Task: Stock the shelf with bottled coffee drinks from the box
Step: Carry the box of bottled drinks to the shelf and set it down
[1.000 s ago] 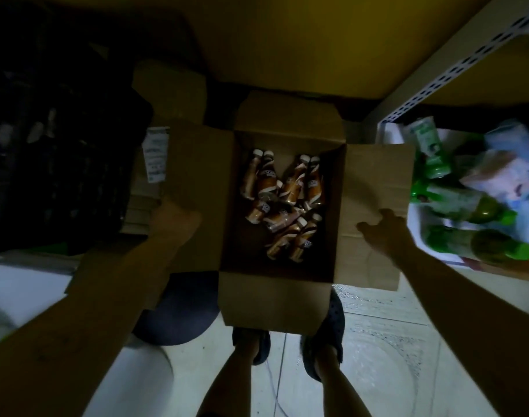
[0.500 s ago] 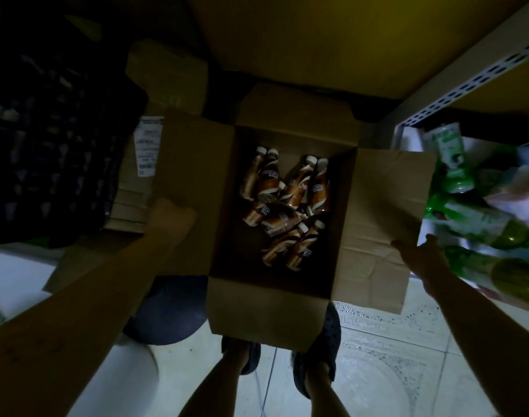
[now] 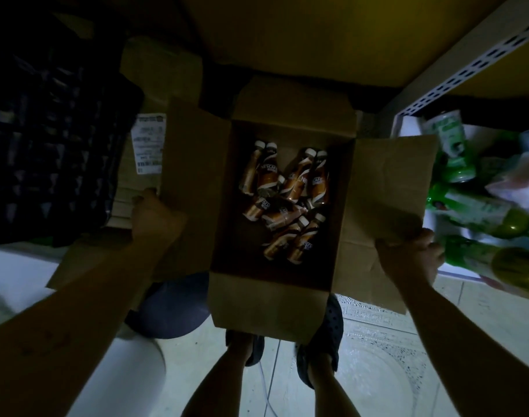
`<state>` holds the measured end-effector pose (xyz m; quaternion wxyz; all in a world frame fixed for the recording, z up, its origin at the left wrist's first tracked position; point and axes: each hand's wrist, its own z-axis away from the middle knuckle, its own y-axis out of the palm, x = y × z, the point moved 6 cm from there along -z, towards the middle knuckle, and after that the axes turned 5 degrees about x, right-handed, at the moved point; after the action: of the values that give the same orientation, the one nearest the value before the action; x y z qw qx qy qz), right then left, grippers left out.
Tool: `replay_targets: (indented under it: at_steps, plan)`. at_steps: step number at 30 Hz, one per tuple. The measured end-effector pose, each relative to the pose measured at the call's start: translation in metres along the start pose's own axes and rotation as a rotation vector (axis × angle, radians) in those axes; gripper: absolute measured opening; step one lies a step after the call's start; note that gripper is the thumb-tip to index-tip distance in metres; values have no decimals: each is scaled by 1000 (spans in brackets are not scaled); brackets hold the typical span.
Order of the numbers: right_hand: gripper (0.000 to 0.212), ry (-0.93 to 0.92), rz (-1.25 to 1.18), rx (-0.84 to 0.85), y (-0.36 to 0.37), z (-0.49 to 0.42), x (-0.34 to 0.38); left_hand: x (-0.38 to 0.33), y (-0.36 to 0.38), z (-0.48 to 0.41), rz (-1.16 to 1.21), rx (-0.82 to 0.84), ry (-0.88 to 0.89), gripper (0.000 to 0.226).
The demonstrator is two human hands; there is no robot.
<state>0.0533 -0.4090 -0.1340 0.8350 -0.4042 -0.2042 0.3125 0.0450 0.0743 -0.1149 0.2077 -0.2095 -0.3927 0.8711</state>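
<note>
Cardboard box [image 3: 269,302] holds 9 brown coffee bottles [image 3: 282,213].

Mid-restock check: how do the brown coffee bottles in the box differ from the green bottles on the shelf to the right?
Colour: the coffee bottles are brown with pale caps; the green bottles are green.
Place: the coffee bottles lie inside the open box; the green bottles lie on the low shelf, outside it.
Shared: both lie on their sides in loose piles.
</note>
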Motion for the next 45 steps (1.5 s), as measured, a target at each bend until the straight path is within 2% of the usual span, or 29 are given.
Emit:
replay_targets:
  at_steps: [2, 3, 6, 9, 11, 14, 19, 23, 27, 31, 35, 39, 45]
  plan:
    - [57, -29, -49, 8, -7, 13, 8, -11, 12, 10, 146, 23, 27, 28]
    - [48, -63, -59, 56, -8, 19, 14, -15, 24, 13, 171, 79, 37, 20]
    - [36, -202, 37, 229, -1, 36, 38, -27, 54, 26, 106, 227, 34, 39]
    - [45, -246, 146, 362, 15, 49, 58, -33, 71, 35, -77, 321, 57, 42]
    - [55, -217, 206, 408, 25, 52, 63, -40, 68, 39, -198, 295, 98, 40]
    - [62, -170, 339, 427, 27, 52, 64, -48, 56, 38, -310, 225, 134, 50]
    - [33, -202, 487, 446, 22, 49, 68, -50, 50, 29, -454, 273, 179, 37]
    - [25, -193, 461, 487, 13, 55, 73, -63, 35, 33, -540, 189, 230, 28]
    - [24, -259, 471, 445, -15, 60, 92, -75, 20, 38, -356, 269, 246, 30]
    - [21, -272, 497, 395, -60, 78, 99, -92, -16, 60, -285, 252, 260, 39]
    - [27, -309, 483, 310, -114, 114, 107, -100, -71, 104, -329, 184, 254, 33]
    - [29, -386, 446, 233, -174, 156, 126, -126, -138, 155, -384, 190, 269, 20]
    - [24, -505, 398, 203, -262, 227, 153, -159, -238, 227, -398, 141, 315, 28]
